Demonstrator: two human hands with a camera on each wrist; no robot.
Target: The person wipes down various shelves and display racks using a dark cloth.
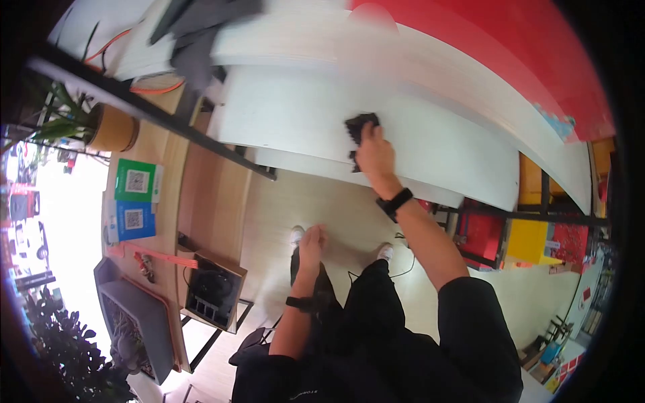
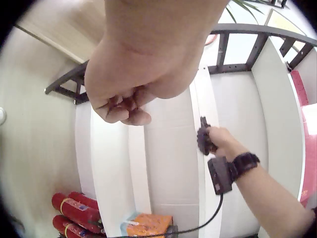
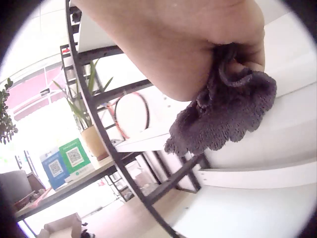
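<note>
My right hand (image 1: pixel 377 158) grips a crumpled dark cloth (image 1: pixel 363 126) over the white shelf board (image 1: pixel 289 107). In the right wrist view the cloth (image 3: pixel 225 119), with its scalloped edge, hangs bunched from the curled fingers of the right hand (image 3: pixel 193 44). Lower down in the head view, my left hand (image 1: pixel 312 248) hangs in front of the body, away from the shelf. Its fingers are loosely curled, with nothing visible in them, as the left wrist view of that hand (image 2: pixel 143 69) shows.
A dark metal frame bar (image 1: pixel 161 117) runs along the left of the shelf. Beyond it stand a potted plant (image 1: pixel 114 127), green and blue code cards (image 1: pixel 136 181) and an open box (image 1: pixel 213 292). Red cylinders (image 2: pixel 77 210) lie low in the left wrist view.
</note>
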